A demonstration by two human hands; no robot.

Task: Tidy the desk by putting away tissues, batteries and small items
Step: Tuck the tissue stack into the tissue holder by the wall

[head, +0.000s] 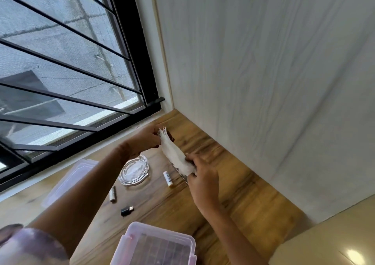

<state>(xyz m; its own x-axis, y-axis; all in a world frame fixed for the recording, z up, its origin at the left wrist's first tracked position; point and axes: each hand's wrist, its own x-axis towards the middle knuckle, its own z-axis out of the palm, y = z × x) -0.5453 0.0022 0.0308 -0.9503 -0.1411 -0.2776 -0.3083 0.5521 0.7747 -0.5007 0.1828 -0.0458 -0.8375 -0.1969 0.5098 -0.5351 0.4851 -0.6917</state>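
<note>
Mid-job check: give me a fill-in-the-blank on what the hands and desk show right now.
The left hand and right hand together hold a white ____.
Near the ashtray, the desk carries ____ loose batteries.
The ashtray is made of clear ____.
The small adapter, nearer the camera than the ashtray, is ____.
Missing words: tissue; two; glass; black.

The wooden desk (233, 193) (brown, with streaked grain) carries a glass ashtray (134, 170) near its middle; a white battery (168, 179) just right of it; a second battery (112, 193) and a black adapter (126, 211) nearer; a clear lid (69, 181) at left; a pink-tinted plastic box (158, 244) at the near edge.
</note>
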